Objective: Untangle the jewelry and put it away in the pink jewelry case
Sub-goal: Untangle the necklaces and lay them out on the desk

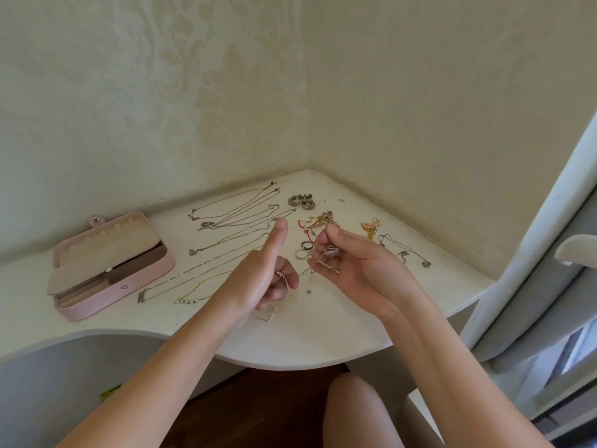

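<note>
The pink jewelry case [80, 310] lies open at the left of the white corner table [307, 337]. Several thin chain necklaces [232, 215] lie spread out between the case and my hands. My left hand [268, 279] hovers above the table with its index finger pointing up and its other fingers curled round a fine tangled chain [282, 279]. My right hand [352, 263] pinches the other part of that chain, with a small silvery pendant [331, 252] at its fingertips. A loose end of chain [269, 315] hangs below my left hand.
Rings [305, 248] lie just behind my hands. A beaded bracelet [302, 202], a red-and-gold tangle [318, 221], orange earrings [370, 227] and a dark pendant necklace [403, 250] lie toward the corner. Walls close the table at the back; a white frame [533, 253] stands at the right.
</note>
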